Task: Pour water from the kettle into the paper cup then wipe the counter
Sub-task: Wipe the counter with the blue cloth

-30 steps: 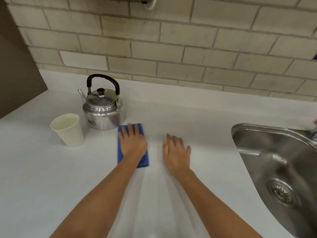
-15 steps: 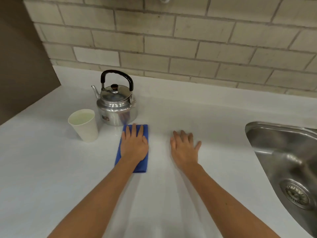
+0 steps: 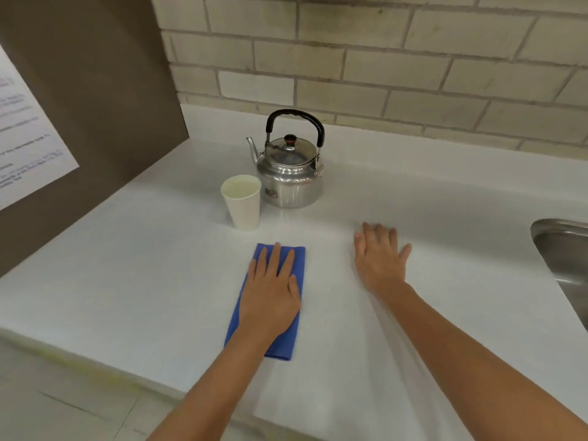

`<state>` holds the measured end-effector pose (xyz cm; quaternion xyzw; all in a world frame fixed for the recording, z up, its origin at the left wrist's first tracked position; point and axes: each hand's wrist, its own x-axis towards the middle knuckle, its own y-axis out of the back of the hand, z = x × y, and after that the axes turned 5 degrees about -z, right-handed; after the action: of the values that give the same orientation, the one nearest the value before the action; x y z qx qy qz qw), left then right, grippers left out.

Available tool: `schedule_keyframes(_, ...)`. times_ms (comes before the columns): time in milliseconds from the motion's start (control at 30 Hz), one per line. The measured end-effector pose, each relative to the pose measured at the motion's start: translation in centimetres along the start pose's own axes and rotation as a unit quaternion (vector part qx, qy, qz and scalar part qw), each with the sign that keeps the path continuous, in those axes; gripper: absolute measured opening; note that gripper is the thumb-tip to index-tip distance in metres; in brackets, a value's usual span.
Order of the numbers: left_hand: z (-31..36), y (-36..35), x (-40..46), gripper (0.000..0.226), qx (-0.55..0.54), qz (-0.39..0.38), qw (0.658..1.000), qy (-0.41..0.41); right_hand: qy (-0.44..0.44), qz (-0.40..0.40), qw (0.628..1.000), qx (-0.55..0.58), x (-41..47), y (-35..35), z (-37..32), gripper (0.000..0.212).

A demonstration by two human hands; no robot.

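Note:
A shiny metal kettle (image 3: 291,178) with a black arched handle stands upright near the back of the white counter (image 3: 143,265). Just to its front left stands a white paper cup (image 3: 243,206) with water in it. A folded blue cloth (image 3: 299,254) lies flat on the counter in front of the cup. My left hand (image 3: 272,291) presses flat on the cloth, fingers together and pointing away from me. My right hand (image 3: 380,257) rests flat on the bare counter to the right of the cloth, fingers spread, holding nothing.
A steel sink (image 3: 564,256) is set into the counter at the right edge. A brown side panel (image 3: 79,106) with a printed paper sheet (image 3: 22,138) closes off the left. A beige tiled wall (image 3: 381,58) runs behind. The counter's front edge is close below my forearms.
My left hand has slid the cloth back toward me, away from the kettle, to in front of the cup. The view has swung left, so the sink sits nearer the right edge.

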<state>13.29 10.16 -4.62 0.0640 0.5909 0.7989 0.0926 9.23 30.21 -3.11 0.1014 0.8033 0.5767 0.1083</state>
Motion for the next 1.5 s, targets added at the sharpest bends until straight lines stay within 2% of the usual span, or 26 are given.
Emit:
schedule_keyframes(100,-5.6,1.9,-2.7,0.055,0.014,0.02,0.998,0.059,0.036,-0.011,0.999,0.002,-0.5,-0.9,-3.0,0.049)
schedule_keyframes(200,-5.1,1.7,-2.1,0.053,0.028,0.026,0.996,0.077,0.058,-0.02,0.998,0.015,-1.1,-1.7,-4.8,0.049)
schedule_keyframes(367,0.9,0.3,1.6,0.053,0.028,-0.013,1.0,0.007,0.059,-0.026,0.998,0.01,-1.7,-2.6,-5.2,0.05)
schedule_keyframes(433,0.4,0.5,1.2,0.053,0.022,-0.021,0.999,-0.027,0.048,-0.026,0.998,0.007,-1.8,-2.6,-4.9,0.05)
schedule_keyframes(533,-3.6,1.0,-1.6,0.052,-0.004,-0.006,0.998,-0.058,0.042,-0.01,0.999,-0.006,-1.9,-2.6,-5.1,0.049)
schedule_keyframes(667,-12.1,3.8,-2.6,0.06,0.036,0.019,0.999,0.034,0.03,-0.003,0.999,-0.023,-1.9,-2.6,-6.3,0.049)
schedule_keyframes(733,-15.9,5.2,-1.4,0.057,0.049,0.037,0.994,0.093,0.019,-0.006,1.0,-0.019,-1.7,-2.7,-6.7,0.05)
schedule_keyframes(800,-17.7,6.1,0.6,0.053,0.032,0.038,0.988,0.148,0.017,-0.008,1.0,-0.018,-1.5,-2.8,-7.0,0.05)
schedule_keyframes(867,-16.7,6.0,2.6,0.053,0.013,0.028,0.982,0.186,0.016,-0.004,1.0,-0.017,-1.3,-2.9,-7.4,0.049)
schedule_keyframes(900,-15.6,5.6,3.3,0.053,0.013,0.025,0.983,0.183,0.015,0.0,1.0,-0.019,-1.1,-3.0,-7.6,0.049)
schedule_keyframes(967,-13.8,4.4,3.7,0.053,0.029,0.026,0.992,0.122,0.003,0.005,1.0,-0.024,-0.6,-3.1,-8.1,0.048)
schedule_keyframes(1067,-15.6,4.1,3.7,0.053,0.033,0.023,0.998,0.043,-0.031,0.019,0.999,-0.013,0.6,-3.3,-9.0,0.047)
schedule_keyframes(1233,-24.6,7.5,9.8,0.053,0.036,0.011,0.995,0.097,-0.091,0.043,0.995,0.009,2.4,-3.5,-9.6,0.047)
schedule_keyframes(1300,-26.2,8.6,13.6,0.052,0.051,0.0,0.995,0.091,-0.111,0.05,0.993,0.003,3.1,-3.7,-9.6,0.048)
schedule_keyframes(1500,-22.4,8.5,22.3,0.053,0.053,-0.053,0.997,0.033,-0.156,0.072,0.985,0.006,4.7,-3.7,-10.6,0.048)
